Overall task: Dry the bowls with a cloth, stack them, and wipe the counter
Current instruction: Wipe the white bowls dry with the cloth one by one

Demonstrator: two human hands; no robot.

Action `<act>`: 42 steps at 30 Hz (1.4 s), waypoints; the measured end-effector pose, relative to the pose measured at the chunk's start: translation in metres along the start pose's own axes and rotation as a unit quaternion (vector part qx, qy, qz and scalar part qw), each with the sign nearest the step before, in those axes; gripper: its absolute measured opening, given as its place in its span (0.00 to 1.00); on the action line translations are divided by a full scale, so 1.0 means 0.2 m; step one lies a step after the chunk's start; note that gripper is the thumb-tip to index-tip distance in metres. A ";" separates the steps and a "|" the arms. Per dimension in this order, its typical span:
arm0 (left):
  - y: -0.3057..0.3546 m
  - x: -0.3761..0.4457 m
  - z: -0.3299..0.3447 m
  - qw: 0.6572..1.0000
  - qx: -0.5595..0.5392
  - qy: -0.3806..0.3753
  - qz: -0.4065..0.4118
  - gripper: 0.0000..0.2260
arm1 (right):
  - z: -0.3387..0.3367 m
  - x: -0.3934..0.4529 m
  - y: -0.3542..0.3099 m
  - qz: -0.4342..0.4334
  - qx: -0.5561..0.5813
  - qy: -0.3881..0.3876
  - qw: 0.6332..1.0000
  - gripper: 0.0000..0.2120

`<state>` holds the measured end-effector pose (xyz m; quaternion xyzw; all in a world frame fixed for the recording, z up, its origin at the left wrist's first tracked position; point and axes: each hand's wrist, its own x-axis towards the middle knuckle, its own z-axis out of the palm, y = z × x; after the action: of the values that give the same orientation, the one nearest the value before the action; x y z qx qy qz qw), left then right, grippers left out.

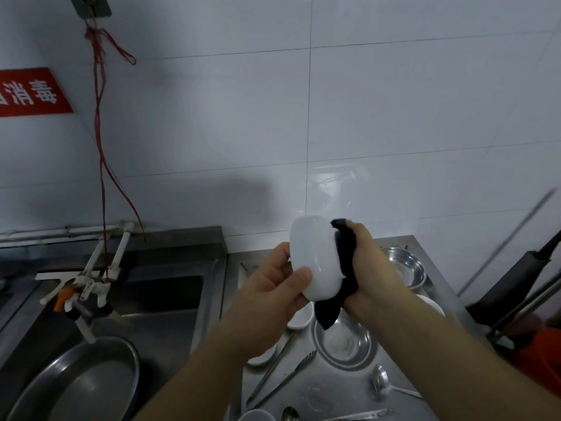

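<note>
A white bowl (314,256) is held on its side above the steel counter (340,387), its opening facing right. My left hand (273,287) grips its outer wall and rim from the left. My right hand (368,265) presses a dark cloth (343,278) into the bowl's opening, and the cloth's tail hangs below. On the counter lie other white bowls (300,319) (431,305), partly hidden by my arms, and steel bowls (344,344) (403,265).
A sink (158,299) with a faucet (88,296) and a large steel basin (79,384) lies to the left. Tongs (282,378), spoons (381,384) and another white bowl (256,416) lie at the counter's front. Dark utensils (522,284) stand at the right edge. Tiled wall behind.
</note>
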<state>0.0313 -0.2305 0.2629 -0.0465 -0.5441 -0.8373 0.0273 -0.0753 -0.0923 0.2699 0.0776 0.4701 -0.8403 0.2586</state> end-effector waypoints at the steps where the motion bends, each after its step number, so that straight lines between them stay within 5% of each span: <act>1: -0.02 -0.01 0.01 0.999 0.036 -0.003 0.007 0.18 | 0.00 -0.01 0.02 0.029 0.026 -0.001 0.999 0.14; 6: -0.06 -0.02 0.03 0.993 0.113 -0.014 0.005 0.19 | -0.02 -0.03 0.05 0.049 0.042 -0.020 0.998 0.15; 13: 0.08 0.04 -0.04 0.994 -0.034 0.069 -0.073 0.16 | 0.02 -0.04 0.01 -0.041 -0.013 0.022 0.999 0.19; 16: 0.04 0.02 -0.03 0.998 0.029 0.044 -0.038 0.11 | 0.04 -0.06 0.02 0.001 0.027 0.029 0.999 0.13; 22: -0.09 -0.02 -0.01 0.974 0.227 -0.023 -0.008 0.19 | 0.03 -0.06 0.03 0.050 0.075 0.038 0.995 0.11; 29: 0.01 0.04 -0.02 0.998 0.060 0.021 -0.023 0.16 | 0.05 -0.06 0.00 0.028 0.022 0.056 0.998 0.12; 35: -0.09 0.02 0.07 0.967 0.247 0.053 0.021 0.15 | 0.02 -0.06 0.08 -0.024 0.002 0.120 0.993 0.11; 38: -0.10 0.02 0.07 0.943 0.326 0.062 0.035 0.13 | 0.00 -0.08 0.09 -0.079 -0.053 0.113 0.989 0.21; 42: -0.10 0.03 0.08 0.922 0.381 0.054 0.045 0.13 | 0.01 -0.11 0.08 -0.140 -0.102 0.132 0.976 0.05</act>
<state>0.0242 -0.2079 0.2515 -0.0119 -0.8169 -0.5662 0.1094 -0.0487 -0.0932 0.2676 0.0939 0.5897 -0.7981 0.0807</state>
